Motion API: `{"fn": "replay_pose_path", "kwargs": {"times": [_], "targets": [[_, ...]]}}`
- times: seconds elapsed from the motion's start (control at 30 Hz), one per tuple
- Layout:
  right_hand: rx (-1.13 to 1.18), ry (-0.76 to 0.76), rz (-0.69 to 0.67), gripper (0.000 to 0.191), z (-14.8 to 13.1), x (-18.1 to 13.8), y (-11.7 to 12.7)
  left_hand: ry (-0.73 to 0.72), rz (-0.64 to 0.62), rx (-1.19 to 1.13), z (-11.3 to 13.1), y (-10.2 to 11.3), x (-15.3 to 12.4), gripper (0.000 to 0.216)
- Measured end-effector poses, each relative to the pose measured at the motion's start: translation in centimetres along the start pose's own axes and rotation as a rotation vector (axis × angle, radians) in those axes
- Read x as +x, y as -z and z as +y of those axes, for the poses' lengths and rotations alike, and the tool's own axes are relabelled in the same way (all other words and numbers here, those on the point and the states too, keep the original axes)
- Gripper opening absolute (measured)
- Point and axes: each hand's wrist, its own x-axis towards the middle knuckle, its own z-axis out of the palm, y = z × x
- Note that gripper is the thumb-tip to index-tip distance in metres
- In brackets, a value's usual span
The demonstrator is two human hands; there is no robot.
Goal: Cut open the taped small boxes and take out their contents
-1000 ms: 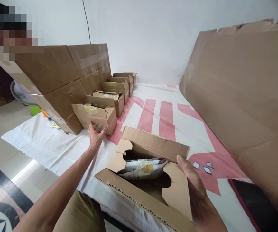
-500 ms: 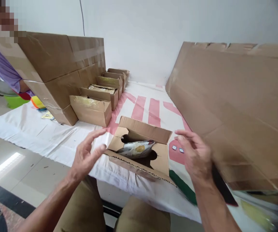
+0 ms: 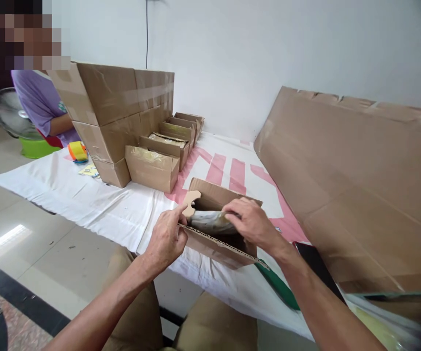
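Note:
In front of me on the table stands an open cardboard box (image 3: 218, 248), its top flaps raised and a notched inner flap (image 3: 191, 201) showing at its left end. A greyish plastic packet (image 3: 210, 222) lies inside; its contents cannot be made out. My left hand (image 3: 168, 236) is closed on the box's near left corner, index finger laid toward the notched flap. My right hand (image 3: 250, 219) reaches over the right end of the box, fingers pinching the right end of the packet and hiding that side.
Stacked taped cartons (image 3: 111, 107) form a wall at left, with a row of small open boxes (image 3: 154, 165) beside it. A large cardboard sheet (image 3: 353, 195) leans at right. A dark flat object (image 3: 318, 268) and a green object (image 3: 278, 285) lie near my right forearm. A person in a purple shirt (image 3: 38, 97) sits beyond the cartons.
Both hands, apart and open beside the box before, have come in to it. My left now grips the corner, my right the packet. The view has shifted a little left.

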Motion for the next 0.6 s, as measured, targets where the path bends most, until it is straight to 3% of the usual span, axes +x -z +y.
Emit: {"fn": "replay_pose_path", "kwargs": {"times": [0.17,0.23,0.3,0.37,0.43,0.53,0.6], "targets": [[0.421,-0.233,0.405,0.020,0.2,-1.5,4.3,0.056,-0.006,-0.045,0.6,-0.1,0.4,0.069],[0.452,-0.277,0.531,0.024,-0.4,-2.3,5.4,0.080,0.109,-0.083,1.4,0.5,0.4,0.060],[0.371,-0.245,0.657,0.021,-1.7,-3.1,5.8,0.195,0.270,-0.191,2.7,1.7,0.4,0.051],[0.186,-0.090,0.766,0.011,-3.6,-3.9,5.6,0.406,0.308,-0.472,4.1,3.4,0.5,0.050],[-0.024,0.182,0.816,0.014,-5.8,-4.6,4.9,0.626,0.182,-0.835,5.5,5.1,0.7,0.059],[-0.216,0.606,0.689,0.033,-8.5,-5.8,3.2,0.803,-0.034,-1.127,6.6,7.0,1.0,0.067],[-0.222,0.740,0.536,0.036,-9.6,-6.6,2.1,0.823,-0.079,-1.152,6.5,7.7,1.0,0.062]]}}
